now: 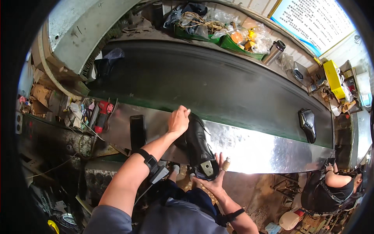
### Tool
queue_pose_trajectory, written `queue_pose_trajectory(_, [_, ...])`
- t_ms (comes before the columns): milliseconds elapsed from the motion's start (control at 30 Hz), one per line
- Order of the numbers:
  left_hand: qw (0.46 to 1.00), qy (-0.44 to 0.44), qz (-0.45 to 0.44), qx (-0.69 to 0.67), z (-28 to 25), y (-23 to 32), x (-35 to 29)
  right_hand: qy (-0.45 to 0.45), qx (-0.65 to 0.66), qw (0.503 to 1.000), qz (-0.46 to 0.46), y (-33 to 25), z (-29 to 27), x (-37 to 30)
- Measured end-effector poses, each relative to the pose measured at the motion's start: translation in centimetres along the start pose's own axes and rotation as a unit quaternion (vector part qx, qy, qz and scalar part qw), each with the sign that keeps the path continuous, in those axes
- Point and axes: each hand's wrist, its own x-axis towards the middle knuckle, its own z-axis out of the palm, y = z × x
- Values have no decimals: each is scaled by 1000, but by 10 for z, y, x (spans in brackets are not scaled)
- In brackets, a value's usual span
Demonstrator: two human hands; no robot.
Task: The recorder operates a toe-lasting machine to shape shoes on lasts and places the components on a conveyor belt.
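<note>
A black leather shoe (198,140) with laces lies across the edge of the metal ledge, toe pointing to the belt. Its heel end faces me, and a pale last with holes (207,167) shows inside the opening. My right hand (214,177) cups the heel from below and the right; one finger wears a tan wrap. Beside the toe, on its left, my left hand (179,121) is closed with the fingers curled in; whatever they may hold is hidden. A black phone (137,132) rests on the ledge left of my left forearm.
Beyond the metal ledge (249,150) runs a dark conveyor belt (218,85), with another black shoe (307,124) at its right. A red-and-black power tool (103,116) lies left. Green bins (237,45) line the back. A co-worker (329,187) sits at lower right.
</note>
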Motion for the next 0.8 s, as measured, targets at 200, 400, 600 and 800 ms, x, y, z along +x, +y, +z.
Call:
queue_pose_trajectory(200, [996, -43, -75, 25, -27, -1, -35, -144, 69, 986, 40, -20, -44, -21])
queue_pose_trajectory(400, [974, -101, -157, 130, -15, 26, -61, -266, -9, 962, 54, 9, -63, -32])
queue_pose_trajectory(600, [978, -75, -192, 28, -6, 10, -57, -178, -41, 982, -48, 50, -39, -32])
queue_pose_trajectory(800, [970, -9, -190, -150, -68, 1, -87, -315, 174, 932, 35, -17, -60, -15])
